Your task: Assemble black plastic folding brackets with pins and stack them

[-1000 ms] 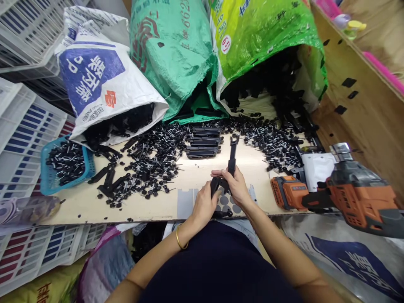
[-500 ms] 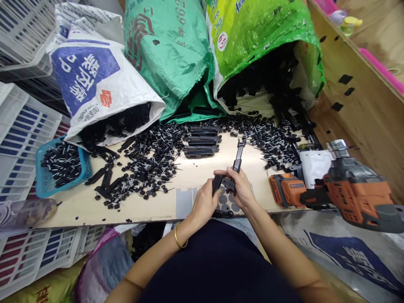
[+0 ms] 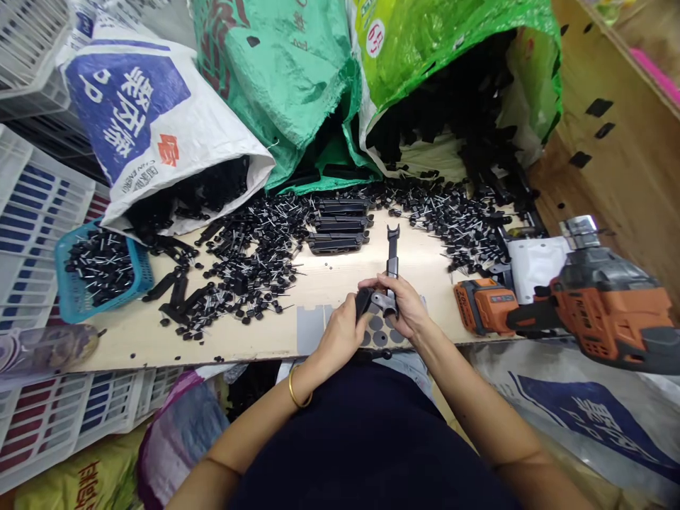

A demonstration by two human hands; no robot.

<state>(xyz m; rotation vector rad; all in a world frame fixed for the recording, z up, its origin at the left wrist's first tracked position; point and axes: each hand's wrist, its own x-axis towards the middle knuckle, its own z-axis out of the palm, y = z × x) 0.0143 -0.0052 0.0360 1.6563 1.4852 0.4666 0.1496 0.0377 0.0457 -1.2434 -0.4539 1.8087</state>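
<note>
My left hand (image 3: 340, 327) is closed around a short black plastic piece (image 3: 363, 303), partly hidden by the fingers. My right hand (image 3: 406, 306) grips a long black plastic arm (image 3: 393, 249) whose forked end points away from me. The two pieces meet between my hands; whether they are joined I cannot tell. Below my hands lies a grey sheet with round dark discs (image 3: 378, 338), and a plain grey strip (image 3: 309, 329) is left of it. Further back, several similar long black parts (image 3: 341, 243) lie stacked side by side.
Heaps of small black pieces with metal pins lie left (image 3: 255, 255) and right (image 3: 470, 230). A blue basket (image 3: 142, 273) holds more. White (image 3: 212, 134), teal (image 3: 287, 92) and green (image 3: 425, 42) sacks line the back. An orange cordless impact wrench (image 3: 605, 304) rests at right.
The long arm has turned more upright in the view, its forked end shifting left. My hands stay close together around the pieces. The camera view has shifted slightly.
</note>
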